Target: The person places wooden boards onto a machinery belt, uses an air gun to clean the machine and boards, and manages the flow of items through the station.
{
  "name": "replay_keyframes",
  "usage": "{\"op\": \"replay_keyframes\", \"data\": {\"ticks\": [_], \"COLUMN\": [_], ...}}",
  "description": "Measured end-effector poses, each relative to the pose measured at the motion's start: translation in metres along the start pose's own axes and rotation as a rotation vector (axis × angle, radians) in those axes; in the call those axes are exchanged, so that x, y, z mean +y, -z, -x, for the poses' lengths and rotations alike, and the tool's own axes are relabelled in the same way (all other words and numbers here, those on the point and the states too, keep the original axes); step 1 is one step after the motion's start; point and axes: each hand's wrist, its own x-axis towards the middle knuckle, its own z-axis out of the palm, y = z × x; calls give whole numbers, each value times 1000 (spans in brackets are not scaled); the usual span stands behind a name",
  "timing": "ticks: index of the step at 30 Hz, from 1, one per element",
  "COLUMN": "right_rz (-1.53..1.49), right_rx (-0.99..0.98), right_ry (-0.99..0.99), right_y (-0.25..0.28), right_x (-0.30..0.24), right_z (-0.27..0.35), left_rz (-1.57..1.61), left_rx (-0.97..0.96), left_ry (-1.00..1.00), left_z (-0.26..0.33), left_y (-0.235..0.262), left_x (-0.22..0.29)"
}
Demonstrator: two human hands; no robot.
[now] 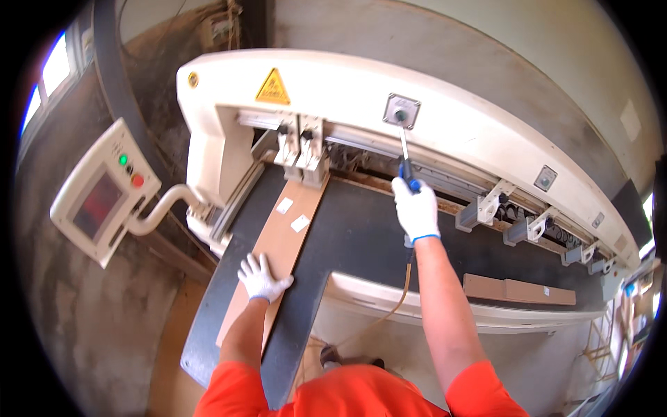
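Note:
My left hand [260, 278], in a white glove, lies on a long brown board [283, 233] with its fingers spread. The board's far end sits under a pair of metal clamps [301, 153] on the white machine [333, 83]. Two small white labels show on the board. My gloved right hand [417, 212] is closed around a blue and black air blow gun [410, 175]. Its thin metal nozzle points up at a green button [401, 115] on the machine's front; whether the tip touches it I cannot tell. A yellowish hose [406, 285] hangs below this hand.
A control panel [101, 194] with a screen and green and red buttons stands left on a bent arm. The dark worktop [361, 222] carries more brown boards [521, 290] at the right. Several more clamps [486, 205] line the machine's right side.

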Motion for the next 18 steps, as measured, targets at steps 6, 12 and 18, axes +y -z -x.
{"op": "replay_keyframes", "data": {"ticks": [6,12,18], "right_rz": [-348,141,454], "right_rx": [-391,-1105,-1044], "right_ry": [-234,-564,-190], "right_y": [-5,-9,-3], "right_x": [-5,-7,35], "right_z": [69,157,201], "left_rz": [-61,-59,-53], "left_rx": [6,-13,-45], "left_ry": [16,36,36], "left_z": [-1,1,2], "left_y": [2,2,7], "left_x": [-7,-13,0]}}
